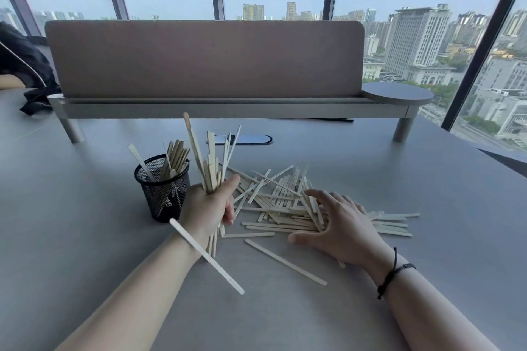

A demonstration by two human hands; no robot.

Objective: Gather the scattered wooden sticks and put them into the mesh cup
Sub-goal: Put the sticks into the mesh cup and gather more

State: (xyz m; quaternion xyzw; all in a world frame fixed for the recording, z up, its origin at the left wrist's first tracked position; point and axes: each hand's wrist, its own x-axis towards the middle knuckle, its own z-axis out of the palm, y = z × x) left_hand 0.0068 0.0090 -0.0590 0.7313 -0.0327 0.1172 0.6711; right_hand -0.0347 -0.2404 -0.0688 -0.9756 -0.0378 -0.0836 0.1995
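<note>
Wooden sticks are seen in three places. Nearest, the right hand (339, 225) is laid flat, fingers spread, on the pile (288, 202), nothing gripped. A bundle (209, 162) is clasped upright in the left hand (208, 208). Just beyond and to its left stands the cup (162, 188), partly filled; the bundle's long axis is roughly parallel to the cup's.

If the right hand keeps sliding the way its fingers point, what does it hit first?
The right hand points up-left into the pile of wooden sticks, and its fingertips seem to touch it already. Beyond lies the left hand; depth is unclear.
</note>
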